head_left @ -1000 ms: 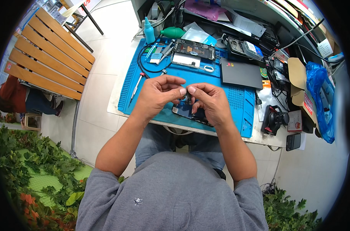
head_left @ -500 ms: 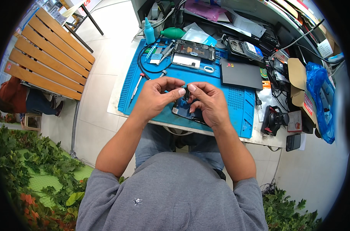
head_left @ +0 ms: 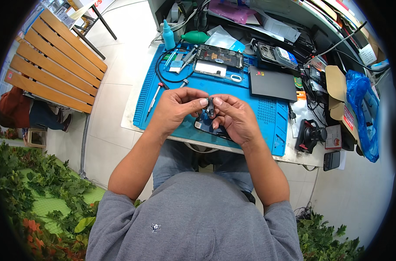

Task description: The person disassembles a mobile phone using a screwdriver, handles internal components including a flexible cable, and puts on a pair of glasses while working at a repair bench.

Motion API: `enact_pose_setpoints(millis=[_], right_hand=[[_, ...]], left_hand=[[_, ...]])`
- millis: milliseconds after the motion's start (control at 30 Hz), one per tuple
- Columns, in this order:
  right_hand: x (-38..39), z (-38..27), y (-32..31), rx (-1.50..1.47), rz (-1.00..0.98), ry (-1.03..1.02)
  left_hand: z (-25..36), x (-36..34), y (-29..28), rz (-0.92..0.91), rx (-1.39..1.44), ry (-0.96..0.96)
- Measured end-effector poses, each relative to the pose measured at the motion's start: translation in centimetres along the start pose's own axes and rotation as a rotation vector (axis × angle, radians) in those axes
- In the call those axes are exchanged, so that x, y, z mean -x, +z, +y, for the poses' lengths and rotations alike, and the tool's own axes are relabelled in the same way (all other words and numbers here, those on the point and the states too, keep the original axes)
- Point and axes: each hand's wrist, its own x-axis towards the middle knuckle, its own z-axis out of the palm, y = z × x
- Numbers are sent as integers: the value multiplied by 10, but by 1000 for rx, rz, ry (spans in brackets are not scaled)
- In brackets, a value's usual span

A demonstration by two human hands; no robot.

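Between the fingertips of both hands is a small dark part, too small to name. My left hand pinches its left side with thumb and forefinger. My right hand holds its right side, the other fingers curled underneath. Just below lies a dark, flat phone piece, partly hidden by my right hand. All of this is over a blue repair mat. Beyond my hands lies an opened phone with its inner parts bare. A thin screwdriver rests left of my left hand.
Right of the opened phone is a black flat box. A blue dropper bottle and a green blower bulb stand at the back left. At the right are a black clamp-like holder, a carton and a blue plastic bag.
The small part has turned between my fingertips and shows more of its surface. My right hand has shifted very slightly; the items on the mat stay in place.
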Motion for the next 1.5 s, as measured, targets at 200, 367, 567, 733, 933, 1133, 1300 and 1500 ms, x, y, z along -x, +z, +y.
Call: enact_pose_setpoints(millis=[200,367,567,733,933,1133,1300,1500], right_hand=[[0,0,-3,-41,-50,22],[0,0,-2,-31,-53,13],[0,4,0,-6,60,-44],[1,4,5,51,91,-128],[1,4,6,80,105,-181],[0,5,6,95,117,-209],[3,3,3,127,121,-199],[3,2,3,134,82,-113]], left_hand=[[3,2,2,-8,-35,8],[7,4,3,1,-63,18],[5,4,1,-18,-121,73],[5,4,-1,-77,-142,89],[8,5,7,-46,-364,245],[-3,-1,-1,-65,-82,38],[7,1,-2,-21,-174,23],[4,0,-4,43,-129,145]])
